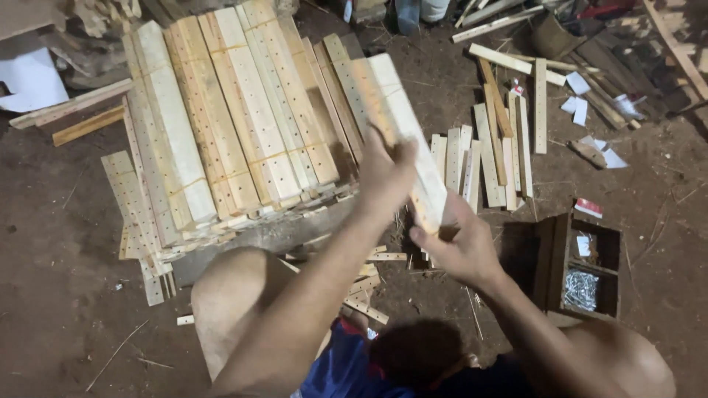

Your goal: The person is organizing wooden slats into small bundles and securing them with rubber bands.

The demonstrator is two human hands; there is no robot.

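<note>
I hold a bundle of pale wooden slats with rows of small holes (402, 118) slanting up and away from me. My right hand (457, 247) grips the bundle's near end from below. My left hand (383, 173) presses on its left side about midway; motion blur hides the fingers. The bundle's far end rests against a big stack of similar drilled slat bundles (228, 118) lying on the dirt floor to the left.
Loose slats (490, 155) lie on the dirt to the right. A dark wooden box (557, 258) with compartments holds metal nails (581, 289). Short offcuts (365, 291) lie between my knees. Scrap timber and white paper scraps (590, 96) fill the back right.
</note>
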